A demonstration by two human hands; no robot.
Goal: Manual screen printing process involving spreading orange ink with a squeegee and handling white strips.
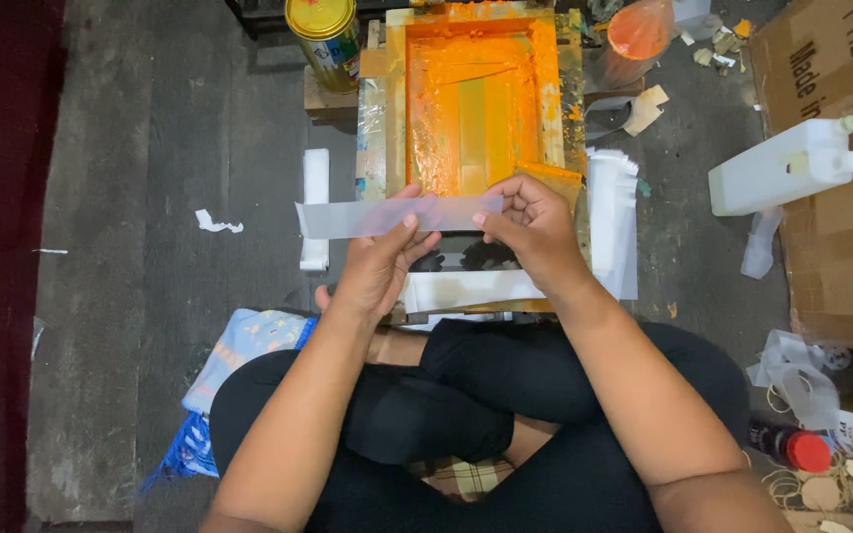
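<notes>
Pinching a clear strip (387, 215) flat between left hand (379, 265) and right hand (535, 229), a person keeps it above the orange-inked frame (474, 109).

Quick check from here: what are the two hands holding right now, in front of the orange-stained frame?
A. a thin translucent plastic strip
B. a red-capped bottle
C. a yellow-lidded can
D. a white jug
A: the left hand and right hand pinch a thin translucent plastic strip stretched between them, just in front of the orange-stained frame; the can, white jug and red-capped bottle lie untouched.
</notes>
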